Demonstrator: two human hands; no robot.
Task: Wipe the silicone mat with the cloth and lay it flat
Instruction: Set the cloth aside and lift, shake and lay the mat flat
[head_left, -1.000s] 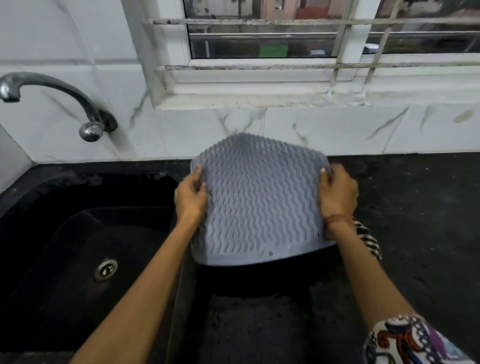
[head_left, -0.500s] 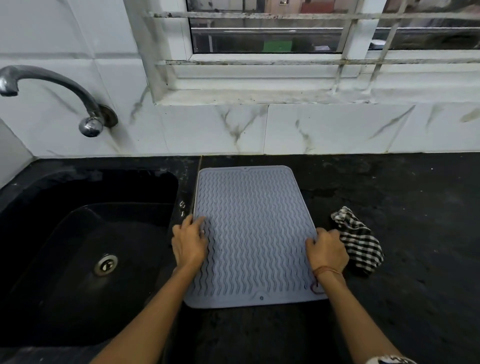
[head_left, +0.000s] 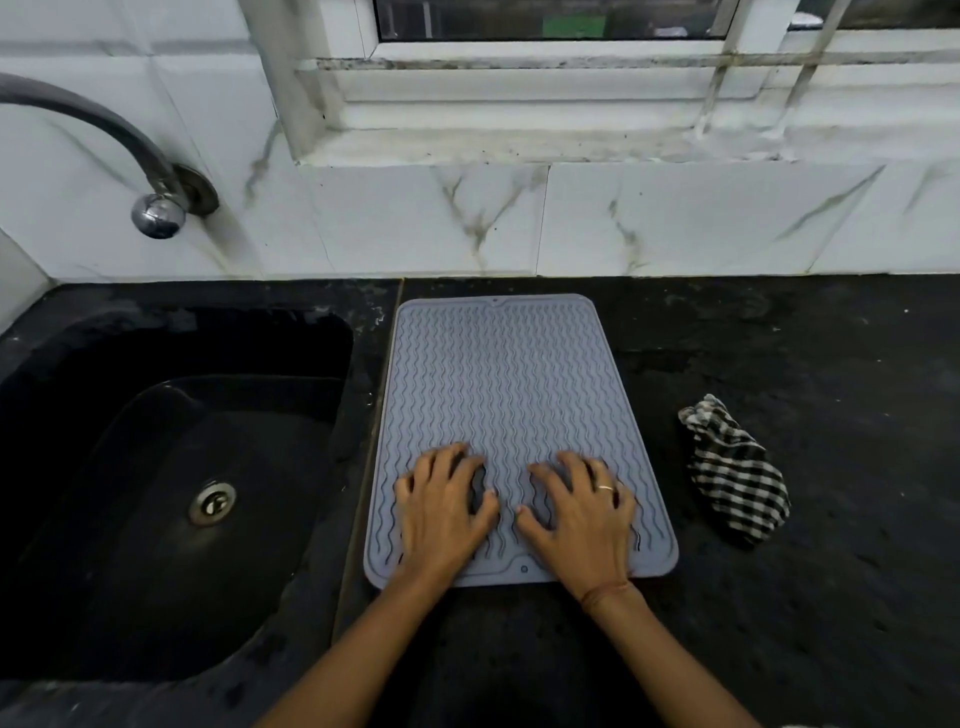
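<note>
The grey silicone mat (head_left: 506, 384) with wavy ridges lies flat on the black counter, just right of the sink. My left hand (head_left: 441, 506) and my right hand (head_left: 576, 514) rest palm-down on its near half, side by side, fingers spread and holding nothing. The right hand wears a ring. A crumpled black-and-white checked cloth (head_left: 735, 470) lies on the counter to the right of the mat, apart from both hands.
A black sink (head_left: 171, 499) with a metal drain sits to the left, its rim touching the mat's left edge. A curved tap (head_left: 156, 208) juts from the white marble-tiled wall. A barred window sill runs along the back. The black counter (head_left: 831, 597) extends to the right.
The mat went from held upright in both hands to lying flat on the counter. Both hands let go of its side edges and moved inward onto its surface.
</note>
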